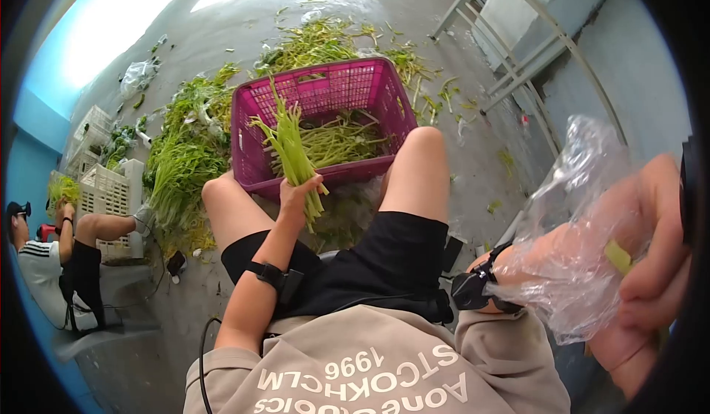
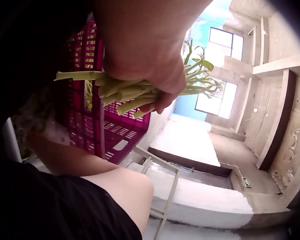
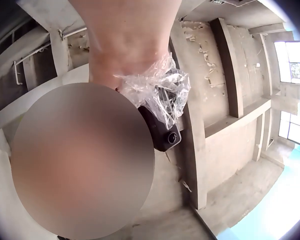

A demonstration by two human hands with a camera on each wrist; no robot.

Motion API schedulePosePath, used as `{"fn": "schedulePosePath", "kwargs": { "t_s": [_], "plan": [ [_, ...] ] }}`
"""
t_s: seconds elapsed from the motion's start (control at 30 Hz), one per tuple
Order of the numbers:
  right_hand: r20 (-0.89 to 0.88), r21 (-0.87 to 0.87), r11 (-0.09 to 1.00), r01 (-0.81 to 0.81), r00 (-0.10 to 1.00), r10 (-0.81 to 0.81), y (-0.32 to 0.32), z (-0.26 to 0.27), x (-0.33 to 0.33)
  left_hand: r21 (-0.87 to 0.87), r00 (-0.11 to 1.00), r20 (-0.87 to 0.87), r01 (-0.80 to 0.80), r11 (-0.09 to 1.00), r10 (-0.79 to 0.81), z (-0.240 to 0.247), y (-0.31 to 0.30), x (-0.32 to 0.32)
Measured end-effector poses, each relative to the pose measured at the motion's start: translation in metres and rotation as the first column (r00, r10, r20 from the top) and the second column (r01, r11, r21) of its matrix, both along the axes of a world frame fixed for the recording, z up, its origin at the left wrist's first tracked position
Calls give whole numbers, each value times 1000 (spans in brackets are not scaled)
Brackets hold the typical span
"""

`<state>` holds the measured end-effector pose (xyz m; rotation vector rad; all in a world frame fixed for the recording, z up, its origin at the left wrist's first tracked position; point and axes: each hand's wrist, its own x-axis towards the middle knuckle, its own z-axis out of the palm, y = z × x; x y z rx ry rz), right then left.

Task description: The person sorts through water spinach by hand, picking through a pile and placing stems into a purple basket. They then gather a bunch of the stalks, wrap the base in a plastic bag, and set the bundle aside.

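Note:
In the head view, my left hand (image 1: pixel 302 193) grips a bundle of green stems (image 1: pixel 290 144) in front of the magenta crate (image 1: pixel 244 129). Seen from the left wrist, the fingers of that hand (image 2: pixel 152 75) curl round the stems (image 2: pixel 122 93), cut ends sticking out on one side. My right hand (image 1: pixel 658 247) is raised close to the head camera with bent fingers, gripping crumpled clear plastic (image 1: pixel 573 251); a small yellow-green piece (image 1: pixel 618 256) lies by the fingers. The right wrist view shows the plastic (image 3: pixel 157 92), but the fingers are not discernible there.
More stems (image 1: pixel 340 144) lie inside the crate. Leafy greens (image 1: pixel 188 147) are heaped on the floor left of it, with others behind. Another person (image 1: pixel 55 266) sits at far left beside white crates (image 1: pixel 107 192). A metal frame (image 1: pixel 518 70) stands at upper right.

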<state>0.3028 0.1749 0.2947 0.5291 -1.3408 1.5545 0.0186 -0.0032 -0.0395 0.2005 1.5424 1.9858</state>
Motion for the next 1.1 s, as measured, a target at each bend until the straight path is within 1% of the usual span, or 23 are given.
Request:
{"fn": "schedulePosePath", "kwargs": {
  "t_s": [0.07,0.1,0.13,0.27,0.3,0.33,0.4,0.43,0.47,0.53,0.6,0.67,0.73,0.8,0.83,0.87,0.9,0.93,0.97,1.0,1.03,1.07,1.1],
  "plan": [
    [14,-55,998,12,1000,-11,10,4,-22,-73,998,52,48,996,-44,4,-7,2],
    [49,-110,994,20,999,-15,-6,2,-16,-116,994,75,88,989,-80,13,-11,3],
    [46,-108,994,1,999,4,-43,4,-58,-113,996,64,66,991,-59,8,-18,6],
    [24,-12,999,-51,998,51,-46,4,-71,27,998,34,59,998,-59,1,-6,-1],
    [38,-105,974,-201,978,206,-27,-24,-85,45,996,47,68,997,-70,1,-6,-2],
    [96,-162,985,64,994,-49,-37,-49,-110,57,994,67,86,995,-89,0,-7,-1],
    [381,-302,944,132,925,-7,-26,-113,-148,60,994,59,91,994,-94,7,-7,3],
    [389,-381,913,142,921,19,-23,-149,-169,62,992,75,95,994,-99,11,-8,6],
    [517,-491,849,193,849,107,-24,-167,-181,55,990,88,103,993,-107,14,-10,9],
    [670,-537,806,250,706,228,-21,-209,-197,53,989,78,125,991,-129,13,-11,14],
    [729,-567,757,325,626,278,-25,-231,-203,68,990,81,110,992,-115,13,-12,15],
    [747,-483,814,323,637,190,-27,-266,-209,118,990,130,36,992,-51,14,-10,17],
    [750,-425,844,326,648,128,-29,-292,-212,200,991,124,34,979,-59,18,-6,16],
    [795,-358,866,349,601,86,-30,-315,-214,185,992,120,16,983,-39,17,2,13],
    [836,-367,851,375,535,125,-34,-311,-211,146,980,167,81,986,-105,0,0,3],
    [847,-389,833,393,508,156,-35,-308,-212,175,982,142,97,980,-122,-1,5,4],
    [856,-342,844,413,507,99,-39,-315,-212,263,962,208,121,957,-179,-23,7,-5],
    [867,-279,863,421,498,37,-34,-315,-218,333,967,166,131,934,-195,-20,11,3],
    [861,-241,874,421,509,-8,-19,-315,-227,246,940,214,210,946,-264,-17,17,-10],
    [863,-248,878,410,504,9,-33,-323,-216,285,917,342,109,952,-207,-54,7,-8],
    [886,-279,867,412,458,68,-35,-296,-206,285,899,393,82,955,-194,-41,8,-1],
    [928,-183,904,385,372,30,-32,-290,-207,217,912,400,-4,976,-85,-46,16,-1],
    [947,-168,895,413,319,31,-29,-298,-209,128,922,382,19,992,-67,-48,21,-5]
  ]
}}
